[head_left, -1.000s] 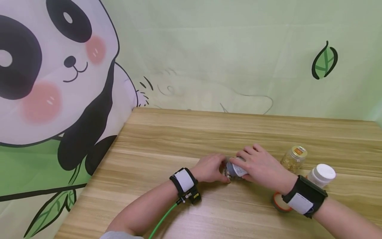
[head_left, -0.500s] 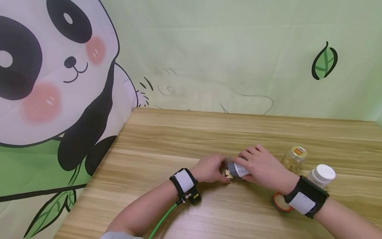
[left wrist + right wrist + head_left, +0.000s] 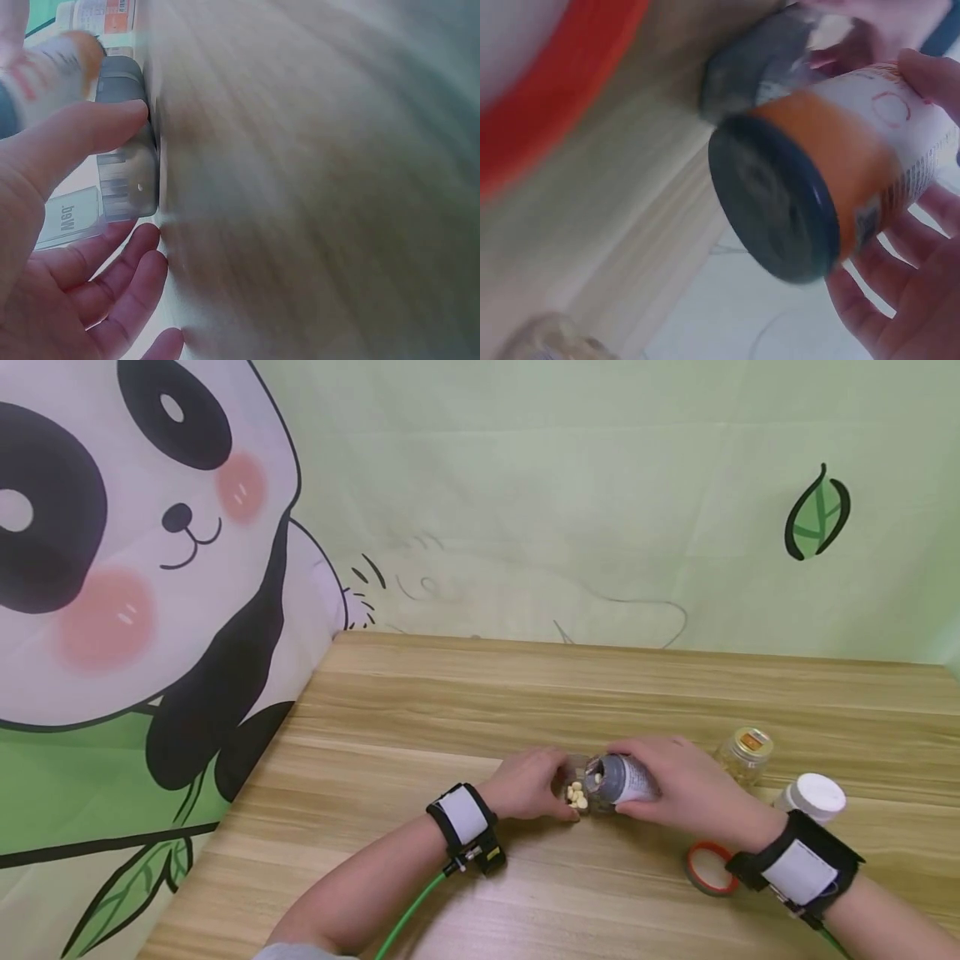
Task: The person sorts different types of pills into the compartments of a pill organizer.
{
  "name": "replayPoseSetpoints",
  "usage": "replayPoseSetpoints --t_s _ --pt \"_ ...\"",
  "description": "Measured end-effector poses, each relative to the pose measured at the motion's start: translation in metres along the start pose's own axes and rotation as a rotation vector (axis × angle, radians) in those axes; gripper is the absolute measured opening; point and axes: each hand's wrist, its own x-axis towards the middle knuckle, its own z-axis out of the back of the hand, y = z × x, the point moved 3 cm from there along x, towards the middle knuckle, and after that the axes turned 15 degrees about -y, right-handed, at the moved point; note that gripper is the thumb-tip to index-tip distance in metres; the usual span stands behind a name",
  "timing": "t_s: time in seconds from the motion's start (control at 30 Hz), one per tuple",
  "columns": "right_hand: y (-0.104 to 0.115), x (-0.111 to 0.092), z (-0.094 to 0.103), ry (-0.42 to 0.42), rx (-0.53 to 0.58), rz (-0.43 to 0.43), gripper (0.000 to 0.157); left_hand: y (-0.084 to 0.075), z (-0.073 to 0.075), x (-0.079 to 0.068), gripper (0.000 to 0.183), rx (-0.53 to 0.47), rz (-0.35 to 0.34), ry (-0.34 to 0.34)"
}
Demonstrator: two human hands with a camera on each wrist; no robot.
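My left hand grips a small translucent grey pill organizer at the table's middle, thumb on one side and fingers on the other. One of its clear lids, printed with a day's letters, stands raised. Pale yellow tablets lie in the near part of the organizer. In my right hand is a pill bottle with a white and orange label, tipped on its side. Its uncapped mouth faces left, right beside the organizer, and a tablet shows just inside it.
A round grey and red ring-shaped piece lies below my right wrist. Behind that wrist stand a clear gold-lidded jar and a white bottle. A panda-printed cloth backdrop rises beyond the wooden table.
My right hand has moved right and drawn the tilted bottle back from over the organizer, so its mouth now shows. More tablets are visible in the organizer. My left hand has stayed put.
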Motion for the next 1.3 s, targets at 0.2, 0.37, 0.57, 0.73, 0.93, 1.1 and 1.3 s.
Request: replayPoseSetpoints --t_s 0.2,0.37,0.57,0.73,0.93,1.1,1.3 --pt "0.003 -0.015 0.015 -0.025 0.216 -0.163 0.062 -0.001 0.001 0.000 0.045 -0.004 0.009 0.004" --pt "0.015 -0.032 0.017 -0.050 0.369 -0.199 0.059 -0.002 0.002 0.001 0.046 0.003 0.002 0.003" --pt "0.031 -0.052 0.006 0.017 0.490 -0.236 0.058 -0.004 0.003 0.000 0.046 0.013 0.000 -0.003" --pt "0.039 -0.061 -0.004 0.063 0.543 -0.200 0.057 -0.004 0.001 -0.001 0.046 0.028 0.001 -0.002" --pt "0.040 -0.064 -0.008 0.051 0.580 -0.175 0.059 -0.003 0.000 -0.002 0.046 0.046 0.001 0.002" --pt "0.039 -0.066 -0.006 0.078 0.501 -0.174 0.065 -0.002 0.002 -0.005 0.052 0.011 0.001 0.014" --pt "0.028 -0.075 0.018 0.093 0.252 -0.174 0.073 0.002 0.022 -0.018 0.077 -0.081 0.086 0.070"
